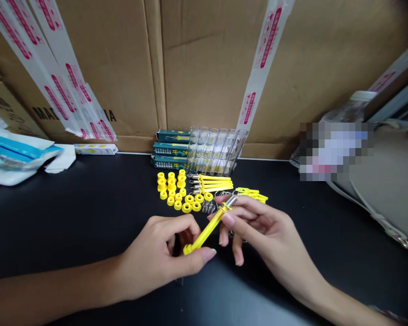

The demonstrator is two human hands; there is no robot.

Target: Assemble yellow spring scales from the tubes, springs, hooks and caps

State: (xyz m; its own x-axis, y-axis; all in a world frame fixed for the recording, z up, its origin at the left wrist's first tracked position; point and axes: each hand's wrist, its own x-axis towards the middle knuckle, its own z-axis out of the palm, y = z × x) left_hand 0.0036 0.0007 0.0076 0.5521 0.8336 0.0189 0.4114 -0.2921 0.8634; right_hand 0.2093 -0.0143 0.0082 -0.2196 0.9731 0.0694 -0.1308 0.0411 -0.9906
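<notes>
A yellow plastic rod (206, 233) with a silver metal sleeve at its upper end slants between my two hands. My left hand (177, 249) grips its lower end, thumb in front and fingers curled behind. Near the metal end, my right hand (258, 226) pinches the rod between thumb and index finger, its other fingers hanging loosely curled. Just beyond my hands lie several yellow rods with metal ends (214, 183), yellow caps and rings (172, 183), small coil springs (208, 207) and slim yellow pieces (253, 194). Part of the springs is hidden behind my right hand.
Clear tubes (216, 151) lean against stacked green boxes (170, 149) at the back. A taped cardboard box (197, 68) walls off the far side. Blue and white packaging (17, 156) lies left; a plastic bottle (347, 108) and grey bag (387, 176) stand right on the black table (88, 217).
</notes>
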